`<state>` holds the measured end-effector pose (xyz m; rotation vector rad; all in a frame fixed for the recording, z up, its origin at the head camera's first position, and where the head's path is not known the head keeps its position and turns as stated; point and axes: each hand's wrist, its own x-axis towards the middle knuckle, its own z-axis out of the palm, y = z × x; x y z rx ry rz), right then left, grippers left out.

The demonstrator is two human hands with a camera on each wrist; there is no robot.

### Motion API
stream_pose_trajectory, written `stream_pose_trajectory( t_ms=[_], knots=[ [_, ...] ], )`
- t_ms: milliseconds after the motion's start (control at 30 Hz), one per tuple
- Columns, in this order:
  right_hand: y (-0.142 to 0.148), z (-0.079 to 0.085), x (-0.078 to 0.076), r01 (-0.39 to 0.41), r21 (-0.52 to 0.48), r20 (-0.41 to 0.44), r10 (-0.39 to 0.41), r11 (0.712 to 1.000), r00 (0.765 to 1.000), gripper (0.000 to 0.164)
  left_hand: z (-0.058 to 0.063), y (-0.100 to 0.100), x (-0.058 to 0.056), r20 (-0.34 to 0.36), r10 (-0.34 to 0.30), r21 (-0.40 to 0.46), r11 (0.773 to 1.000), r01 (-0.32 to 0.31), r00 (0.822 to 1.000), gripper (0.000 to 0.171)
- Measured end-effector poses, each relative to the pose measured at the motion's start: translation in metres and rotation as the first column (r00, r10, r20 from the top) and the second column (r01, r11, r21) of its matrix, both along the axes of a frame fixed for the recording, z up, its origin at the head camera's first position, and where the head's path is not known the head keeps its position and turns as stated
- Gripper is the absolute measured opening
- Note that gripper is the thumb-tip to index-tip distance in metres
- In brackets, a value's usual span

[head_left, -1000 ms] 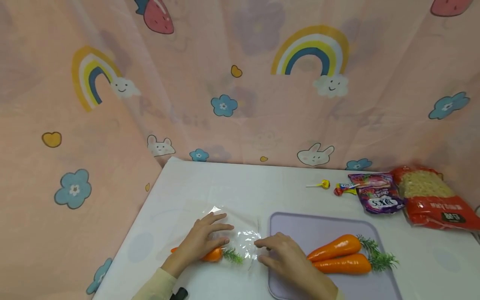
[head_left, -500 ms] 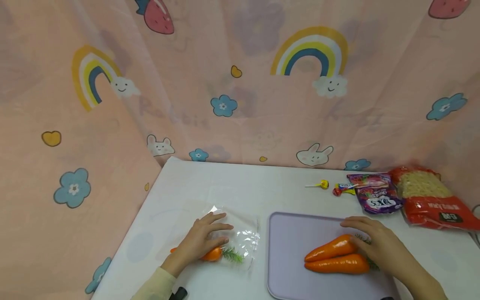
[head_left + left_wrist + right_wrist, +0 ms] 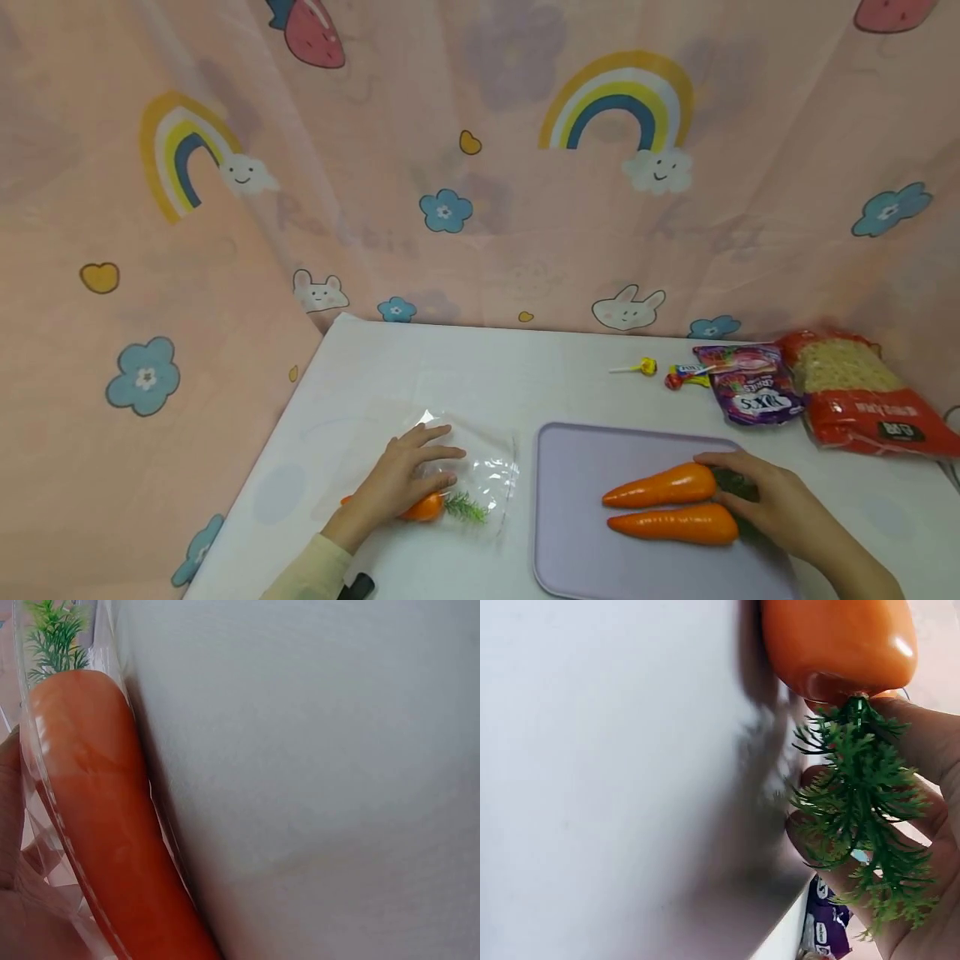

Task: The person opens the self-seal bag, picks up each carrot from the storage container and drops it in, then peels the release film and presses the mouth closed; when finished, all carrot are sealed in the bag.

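My left hand (image 3: 411,473) rests flat with straight fingers on a clear plastic bag (image 3: 491,458). Inside the bag lies an orange carrot (image 3: 426,508) with a green top; the left wrist view shows this carrot (image 3: 112,810) large, under the film. On the lilac tray (image 3: 570,467) two more shiny carrots lie side by side, tips to the left. My right hand (image 3: 780,500) pinches the farther carrot (image 3: 663,486) at its leafy end between thumb and forefinger. The nearer carrot (image 3: 675,524) lies just below it; its green leaves (image 3: 862,795) partly cover my right fingers in the right wrist view.
Behind the tray are a yellow lollipop (image 3: 643,367), a red-wrapped one (image 3: 675,381), a purple sweets bag (image 3: 757,396) and a red bag of pale food (image 3: 870,400). A patterned pink cloth (image 3: 510,250) hangs along the table's back edge.
My right hand has moved from beside the plastic bag to the carrots' leafy ends. The farther carrot has shifted slightly left and apart from the nearer one. My left hand has stayed put.
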<state>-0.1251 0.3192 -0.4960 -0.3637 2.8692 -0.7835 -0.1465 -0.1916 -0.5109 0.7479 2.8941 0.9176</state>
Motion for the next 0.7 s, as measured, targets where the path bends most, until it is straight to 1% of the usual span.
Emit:
stream_pose_trajectory(
  t_ms=[100,200,300,367,433,533,700],
  knots=[
    [0.0013,-0.0006,-0.0007,0.004,0.009,0.02,-0.005,1.0,1.0,0.05,0.0,0.0,0.0006,-0.009,0.0,0.002,1.0,0.0,1.0,0.034],
    [0.0038,-0.0011,-0.0003,0.015,0.022,0.047,-0.016,1.0,0.999,0.049,0.0009,0.0,0.0013,0.002,0.008,-0.001,1.0,-0.008,1.0,0.034],
    [0.0059,-0.0013,0.0003,0.021,0.029,0.046,-0.022,0.999,0.999,0.045,0.0014,-0.0004,0.0021,0.008,0.015,-0.004,1.0,-0.015,1.0,0.033],
    [0.0066,-0.0008,0.0002,0.018,0.026,0.027,-0.019,0.999,0.999,0.043,0.0014,-0.0007,0.0023,0.011,0.02,-0.009,1.0,-0.02,1.0,0.033],
    [0.0062,0.0002,-0.0002,0.004,0.021,0.013,-0.004,1.0,1.0,0.044,0.0019,-0.0009,0.0026,0.013,0.021,-0.011,1.0,-0.021,1.0,0.033],
    [0.0042,0.003,-0.0016,-0.023,-0.005,0.033,0.023,1.0,0.999,0.049,0.0026,-0.0011,0.0028,0.018,0.024,-0.011,1.0,-0.024,1.0,0.032],
    [-0.0022,0.0063,-0.0043,-0.071,-0.07,0.117,0.079,0.995,0.99,0.053,0.0029,-0.0017,0.0036,0.029,0.03,-0.016,0.999,-0.03,0.999,0.032]
  ],
)
